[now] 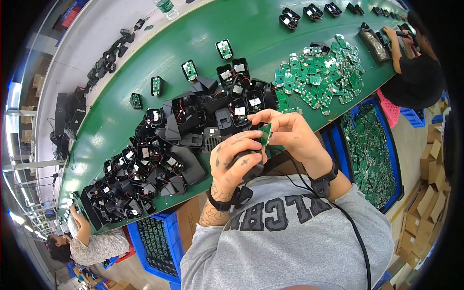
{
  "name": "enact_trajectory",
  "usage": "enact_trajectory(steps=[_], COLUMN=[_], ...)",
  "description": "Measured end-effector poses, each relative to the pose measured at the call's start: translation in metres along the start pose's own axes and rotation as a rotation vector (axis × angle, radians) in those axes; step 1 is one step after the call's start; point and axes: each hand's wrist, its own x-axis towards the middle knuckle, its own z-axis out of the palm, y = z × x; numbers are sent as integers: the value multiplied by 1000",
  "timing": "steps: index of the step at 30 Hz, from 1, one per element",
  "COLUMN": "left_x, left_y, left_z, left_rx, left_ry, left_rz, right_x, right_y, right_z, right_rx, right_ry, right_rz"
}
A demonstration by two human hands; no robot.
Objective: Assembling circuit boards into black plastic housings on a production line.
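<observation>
Green and thin, a circuit board (266, 134) sits clamped between the thumb and fingertips of our right hand (298, 137), on the near side of the heap of black plastic housings (193, 139). Our left hand (236, 155) curls its fingers around a dark part (254, 170) (smooth, mostly hidden). Right of the heap, flat, angular loose boards (319, 77) overlap.

Cardboard boxes (426, 228) are piled at right.

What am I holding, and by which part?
Your right hand pinches a green circuit board by its edge; your left hand grips a black piece, exact part unclear.
</observation>
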Motion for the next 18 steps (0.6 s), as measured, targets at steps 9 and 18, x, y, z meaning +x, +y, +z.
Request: enact_trajectory(steps=[9, 18], left_x=[-9, -10], left_y=[-1, 8], left_z=[14, 28], left_rx=[-46, -376], left_ry=[187, 478], left_rz=[-131, -514], right_x=[4, 2], right_y=[6, -10], right_z=[1, 14], right_rx=[22, -169], right_ry=[43, 62], right_rz=[-111, -310])
